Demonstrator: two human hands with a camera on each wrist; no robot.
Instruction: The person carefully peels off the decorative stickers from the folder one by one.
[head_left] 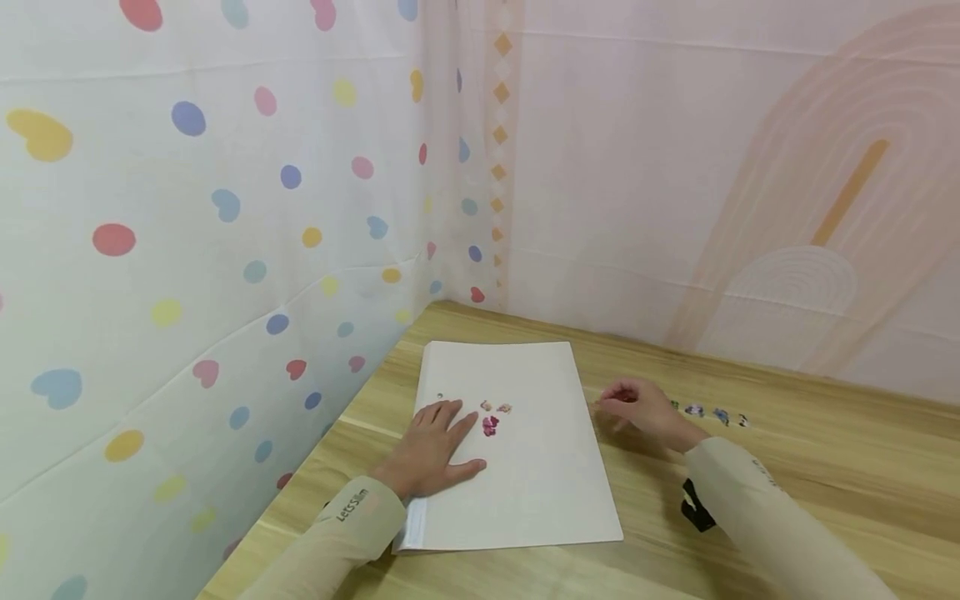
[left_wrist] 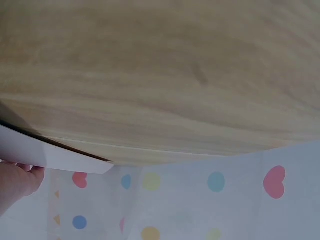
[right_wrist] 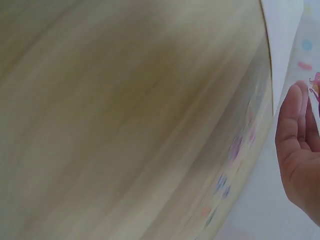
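Observation:
My left hand (head_left: 433, 450) rests with straight, spread fingers on a white sheet (head_left: 540, 483). Just beyond its fingertips, a magenta cutout (head_left: 490, 426) and two pale pinkish ones, including a right-hand one (head_left: 504, 408), lie on the sheet. A tiny dark-edged piece (head_left: 440, 395) sits near the sheet's left side. To the right of the sheet, my right hand (head_left: 637, 408) is raised over the table with fingers curled. It pinches a small pink cutout (right_wrist: 315, 86), mostly hidden by the fingers and cropped at the right wrist view's edge.
Several small coloured cutouts lie in a row right of my right hand, among them a purple one (head_left: 694, 410) and a blue one (head_left: 721, 415). A black object (head_left: 697, 507) shows beside the right sleeve. Curtains (head_left: 600, 167) hang behind and left of the wooden table (head_left: 847, 442).

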